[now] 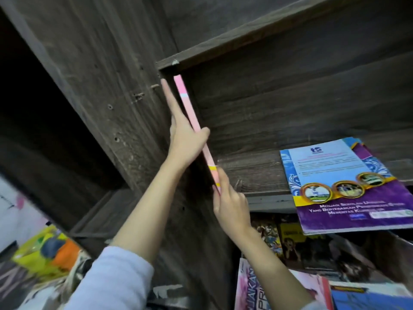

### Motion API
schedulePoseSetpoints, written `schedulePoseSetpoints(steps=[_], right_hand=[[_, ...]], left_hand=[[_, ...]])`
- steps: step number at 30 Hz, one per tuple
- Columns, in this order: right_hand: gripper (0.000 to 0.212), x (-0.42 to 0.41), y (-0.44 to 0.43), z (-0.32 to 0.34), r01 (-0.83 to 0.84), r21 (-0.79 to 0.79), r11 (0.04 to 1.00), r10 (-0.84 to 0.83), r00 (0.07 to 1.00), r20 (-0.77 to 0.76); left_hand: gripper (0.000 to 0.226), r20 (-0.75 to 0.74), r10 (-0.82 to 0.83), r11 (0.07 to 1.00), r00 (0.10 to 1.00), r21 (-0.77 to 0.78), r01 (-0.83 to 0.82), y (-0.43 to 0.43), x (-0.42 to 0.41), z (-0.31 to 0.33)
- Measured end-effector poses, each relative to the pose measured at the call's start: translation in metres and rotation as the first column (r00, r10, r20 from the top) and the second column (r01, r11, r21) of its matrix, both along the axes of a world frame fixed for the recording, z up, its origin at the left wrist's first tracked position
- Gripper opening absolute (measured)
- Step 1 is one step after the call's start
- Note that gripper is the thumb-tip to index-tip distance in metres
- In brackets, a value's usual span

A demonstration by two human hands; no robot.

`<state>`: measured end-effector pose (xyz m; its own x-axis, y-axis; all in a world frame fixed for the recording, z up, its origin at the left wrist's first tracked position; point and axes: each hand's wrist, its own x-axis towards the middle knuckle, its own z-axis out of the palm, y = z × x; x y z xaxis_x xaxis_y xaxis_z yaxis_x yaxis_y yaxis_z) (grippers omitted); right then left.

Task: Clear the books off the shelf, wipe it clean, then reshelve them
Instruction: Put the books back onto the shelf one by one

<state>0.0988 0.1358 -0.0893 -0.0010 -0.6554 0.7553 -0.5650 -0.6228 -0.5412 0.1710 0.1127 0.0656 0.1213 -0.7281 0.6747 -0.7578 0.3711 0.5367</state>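
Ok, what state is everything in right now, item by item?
pink book: standing spine-out at the left end of the shelf
left hand: grips the pink book mid-spine
right hand: pinches its lower end
blue-and-purple book: lying flat, overhanging the shelf's front edge
lower-shelf books: in place below, dimly seen

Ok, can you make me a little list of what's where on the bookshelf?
pink book: standing on end by the left wall
left hand: grips its middle, fingers straight up its side
right hand: pinches its lower end
shelf: dark wood
blue and purple book: lying flat, poking over the front edge
books below: more, packed underneath
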Motion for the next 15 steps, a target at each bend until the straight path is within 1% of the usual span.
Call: schedulePoseSetpoints(steps=[1, 2, 3, 4, 5, 7, 9, 11, 13, 15], right_hand=[[0.053, 0.004, -0.001, -0.003, 0.005, 0.014, 1.0, -0.005, 1.0, -0.025], [0.061, 0.01, -0.003, -0.008, 0.018, 0.032, 0.999, -0.017, 0.999, -0.046], [0.071, 0.014, -0.004, -0.01, 0.01, 0.096, 0.995, -0.003, 0.997, -0.078], [0.079, 0.018, -0.006, -0.013, 0.008, 0.154, 0.988, 0.009, 0.994, -0.106], [0.083, 0.021, -0.01, -0.015, -0.004, 0.214, 0.977, 0.035, 0.989, -0.141], [0.078, 0.022, -0.022, -0.017, -0.02, 0.307, 0.952, 0.092, 0.971, -0.222], [0.072, 0.02, -0.03, -0.024, -0.101, 0.411, 0.906, 0.225, 0.937, -0.266], [0.072, 0.022, -0.036, -0.029, -0.133, 0.404, 0.905, 0.266, 0.918, -0.295], [0.077, 0.027, -0.04, -0.03, -0.094, 0.396, 0.913, 0.245, 0.904, -0.35], [0.092, 0.036, -0.044, -0.037, -0.003, 0.303, 0.953, 0.125, 0.914, -0.385]], left_hand=[[0.121, 0.061, 0.006, 0.999, 0.998, -0.038, -0.004, 0.002, 0.005, 0.002], [0.121, 0.139, 0.0, 0.998, 0.99, -0.061, 0.008, 0.002, 0.01, 0.002], [0.119, 0.219, -0.015, 0.998, 0.976, -0.061, 0.029, 0.002, 0.012, 0.002], [0.115, 0.269, -0.028, 0.998, 0.963, -0.045, 0.042, 0.003, 0.013, 0.0], [0.111, 0.292, -0.03, 0.999, 0.956, -0.022, 0.038, 0.002, 0.014, -0.004], [0.105, 0.29, -0.034, 0.999, 0.956, -0.008, 0.038, 0.001, 0.016, -0.015], [0.103, 0.272, -0.023, 1.0, 0.962, -0.013, 0.027, 0.003, 0.018, -0.026], [0.102, 0.255, 0.033, 0.999, 0.966, -0.021, -0.028, 0.003, 0.019, -0.034], [0.099, 0.238, 0.08, 0.995, 0.968, -0.08, -0.062, 0.003, 0.019, -0.038], [0.097, 0.209, 0.071, 0.991, 0.975, -0.126, -0.045, 0.001, 0.021, -0.041]])
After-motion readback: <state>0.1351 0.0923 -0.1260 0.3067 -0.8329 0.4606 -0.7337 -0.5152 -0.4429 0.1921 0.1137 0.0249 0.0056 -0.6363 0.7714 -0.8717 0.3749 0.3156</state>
